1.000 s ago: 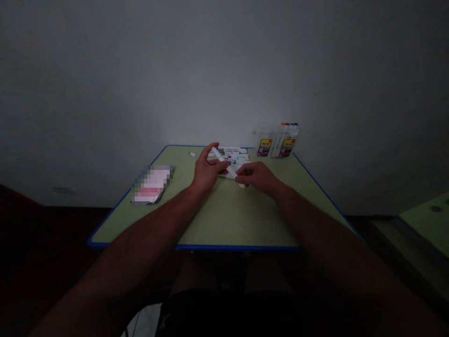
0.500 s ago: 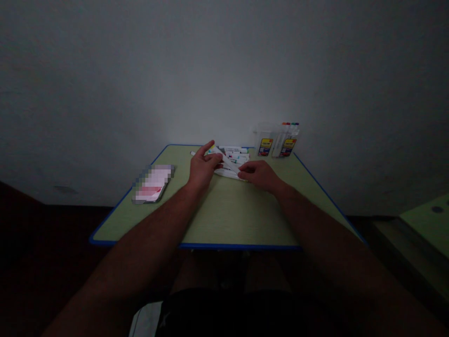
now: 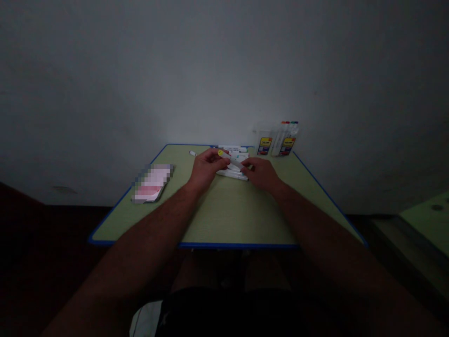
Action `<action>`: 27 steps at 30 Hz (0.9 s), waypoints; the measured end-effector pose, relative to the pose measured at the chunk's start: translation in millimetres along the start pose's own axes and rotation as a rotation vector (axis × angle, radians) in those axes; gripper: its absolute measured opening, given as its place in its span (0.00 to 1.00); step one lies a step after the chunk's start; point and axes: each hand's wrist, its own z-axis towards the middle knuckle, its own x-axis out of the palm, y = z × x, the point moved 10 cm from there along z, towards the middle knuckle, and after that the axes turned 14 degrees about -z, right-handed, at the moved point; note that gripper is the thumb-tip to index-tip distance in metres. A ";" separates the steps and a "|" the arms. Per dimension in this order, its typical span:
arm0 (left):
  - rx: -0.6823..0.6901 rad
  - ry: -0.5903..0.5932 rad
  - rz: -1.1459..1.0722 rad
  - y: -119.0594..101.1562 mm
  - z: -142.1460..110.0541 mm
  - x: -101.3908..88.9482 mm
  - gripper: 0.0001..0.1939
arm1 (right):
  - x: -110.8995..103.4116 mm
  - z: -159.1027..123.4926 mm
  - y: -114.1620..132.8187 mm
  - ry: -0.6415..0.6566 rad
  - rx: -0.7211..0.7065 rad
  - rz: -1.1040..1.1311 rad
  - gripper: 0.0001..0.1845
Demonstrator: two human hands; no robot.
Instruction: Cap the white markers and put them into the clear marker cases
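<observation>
Between my two hands is a white marker (image 3: pixel 235 162) with a yellow end, tilted so that the yellow end points up and to the left. My left hand (image 3: pixel 207 166) is closed on it near the yellow end. The fingers of my right hand (image 3: pixel 260 172) pinch its lower right end. Several white markers (image 3: pixel 233 174) lie on the table just behind and below the held one, partly hidden by my hands. One more marker (image 3: pixel 192 153) sticks out to the left of my left hand.
At the back right of the table (image 3: pixel 238 210) stand two clear plastic cases (image 3: pixel 264 142) with yellow labels; several markers (image 3: pixel 289 128) are upright in the right one. A phone (image 3: pixel 154 182), its screen blurred, lies on the left. Behind the table rises a grey wall (image 3: pixel 224 70).
The yellow-ended marker has turned so its yellow end sits lower and nearer my left fingers. My left forefinger, stretched out before, has curled in around it.
</observation>
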 end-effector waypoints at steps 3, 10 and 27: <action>-0.025 -0.047 -0.011 0.9 0.1 -5.2 0.14 | 0.2 0.8 -1.3 0.014 0.026 0.042 0.10; -0.168 -0.310 -0.060 14.8 0.7 -37.3 0.12 | 9.6 -4.6 4.4 0.213 0.072 0.486 0.11; -0.254 -0.322 -0.071 23.5 -0.5 -38.2 0.11 | 16.9 -10.2 9.1 0.302 0.121 0.757 0.14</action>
